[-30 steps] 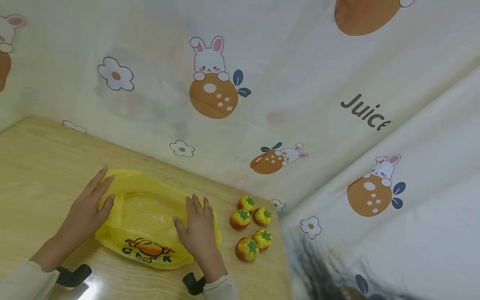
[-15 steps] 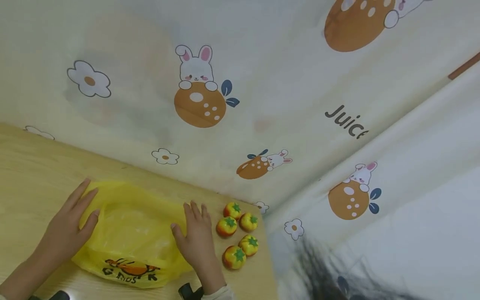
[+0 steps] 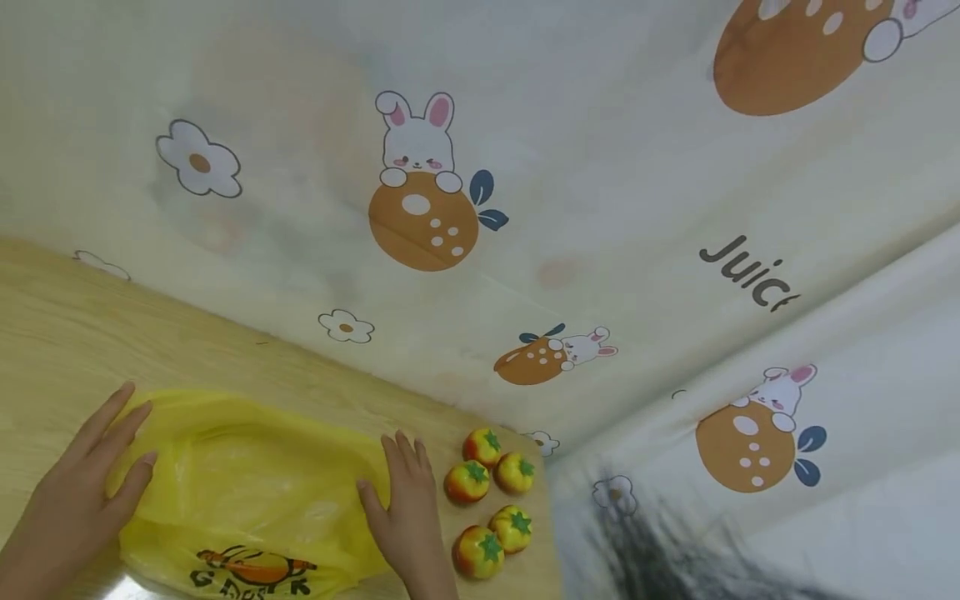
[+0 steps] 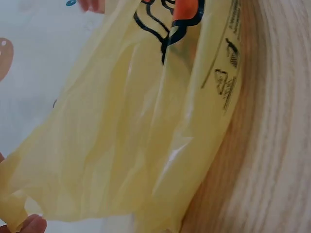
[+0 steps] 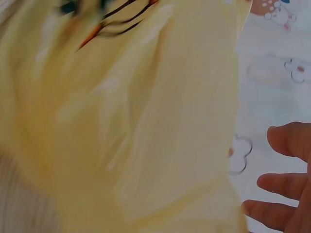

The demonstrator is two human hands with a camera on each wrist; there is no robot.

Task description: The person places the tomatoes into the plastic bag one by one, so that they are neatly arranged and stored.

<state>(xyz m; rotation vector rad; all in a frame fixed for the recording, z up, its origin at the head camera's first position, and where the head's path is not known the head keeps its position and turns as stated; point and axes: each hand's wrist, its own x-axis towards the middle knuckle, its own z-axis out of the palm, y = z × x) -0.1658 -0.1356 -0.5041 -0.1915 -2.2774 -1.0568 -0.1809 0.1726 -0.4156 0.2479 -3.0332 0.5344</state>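
A yellow plastic bag with an orange and black print lies spread on the wooden table, its mouth opened wide. In the head view my left hand is at the bag's left edge, fingers extended. At the opposite side, my right hand rests against the bag with its fingers straight. The left wrist view has a fingertip beside the bag's lower edge. Fingers of the right hand show beside the bag in the right wrist view. Both palms are mostly hidden.
Several round yellow-and-red fruits with green leafy tops sit right of my right hand, near the table's right end. A pale curtain printed with rabbits and flowers hangs behind. Dark blurred strands cross the lower right.
The camera's view has shifted. My left hand has moved left, away from the right hand, and the bag is spread wider between them. The fruits keep their arrangement.
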